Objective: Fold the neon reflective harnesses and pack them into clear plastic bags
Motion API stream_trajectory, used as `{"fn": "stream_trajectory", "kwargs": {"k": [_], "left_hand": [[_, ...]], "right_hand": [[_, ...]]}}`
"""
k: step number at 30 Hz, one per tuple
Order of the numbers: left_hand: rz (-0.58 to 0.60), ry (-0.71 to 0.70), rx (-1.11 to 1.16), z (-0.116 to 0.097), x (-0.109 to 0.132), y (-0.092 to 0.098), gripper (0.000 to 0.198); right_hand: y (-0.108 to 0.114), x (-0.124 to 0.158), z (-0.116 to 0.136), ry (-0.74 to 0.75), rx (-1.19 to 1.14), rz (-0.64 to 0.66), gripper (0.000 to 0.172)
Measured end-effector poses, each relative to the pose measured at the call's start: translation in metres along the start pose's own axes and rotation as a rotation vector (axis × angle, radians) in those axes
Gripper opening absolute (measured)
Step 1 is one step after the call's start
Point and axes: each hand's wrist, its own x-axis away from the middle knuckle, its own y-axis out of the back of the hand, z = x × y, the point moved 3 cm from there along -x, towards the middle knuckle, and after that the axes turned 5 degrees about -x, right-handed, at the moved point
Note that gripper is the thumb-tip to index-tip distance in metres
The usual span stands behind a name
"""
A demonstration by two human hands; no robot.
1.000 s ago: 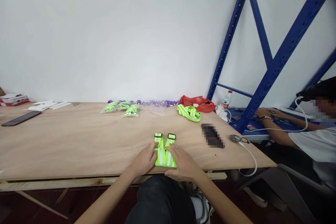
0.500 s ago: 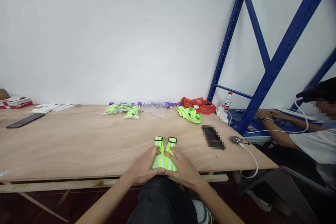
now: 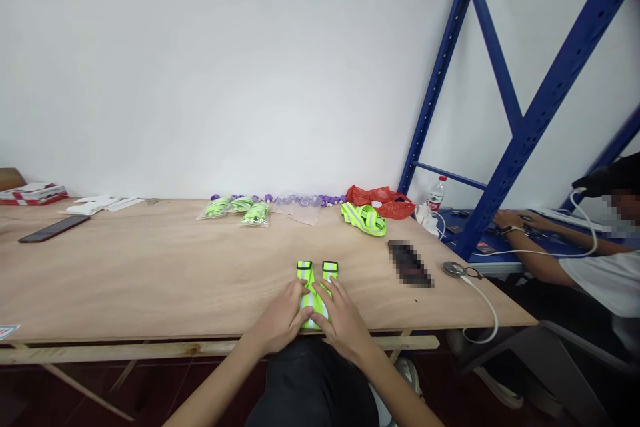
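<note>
A folded yellow-green reflective strap point(image 3: 315, 300) with grey stripes lies at the table's front edge. Two black buckles sit on its far ends, side by side. My left hand point(image 3: 283, 313) grips its left side, with the thumb near the front edge and the fingers bent over the top. From the right, my right hand point(image 3: 345, 320) holds the other side in the same way, its fingers a little spread. Both thumbs almost meet in the middle. Part of the strap is hidden under my hands.
Bagged straps point(image 3: 255, 215), clear bags point(image 3: 305, 210) and another loose strap point(image 3: 365, 219) lie along the back, beside a red plastic bag point(image 3: 380, 201). A phone point(image 3: 55, 229) is at left; a round device point(image 3: 454, 269) with a cable at right. A co-worker point(image 3: 555, 253) sits beyond the blue rack point(image 3: 530, 107).
My hands have drawn closer together on the strap, and my thumbs have moved up from its front edge onto it. The whole view has shifted slightly.
</note>
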Motion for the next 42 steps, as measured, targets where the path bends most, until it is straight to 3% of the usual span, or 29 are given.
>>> {"fn": "stream_trajectory", "kwargs": {"k": [5,9,15,24,32,38,42], "left_hand": [[0.051,-0.059,0.021,0.001,0.0,0.006,0.052],[0.122,-0.105,-0.016,0.002,-0.002,0.008,0.081],[0.136,-0.136,-0.082,-0.002,-0.001,0.011,0.063],[0.14,-0.131,-0.15,0.002,0.0,0.01,0.059],[0.144,-0.079,-0.181,0.004,0.003,0.002,0.067],[0.102,-0.108,-0.225,0.002,0.002,0.0,0.054],[0.076,-0.094,-0.267,-0.002,-0.007,0.008,0.05]], "right_hand": [[0.007,0.003,-0.001,0.116,-0.05,0.084,0.094],[0.009,0.006,-0.003,0.152,-0.046,0.095,0.075],[0.004,0.011,-0.01,0.116,-0.057,0.083,0.065],[0.014,0.024,-0.014,0.194,0.04,0.156,0.088],[0.008,0.02,-0.013,0.151,0.069,0.117,0.078],[0.007,0.019,-0.017,0.177,0.01,0.056,0.072],[0.014,0.014,-0.016,0.159,-0.085,-0.004,0.059]]}}
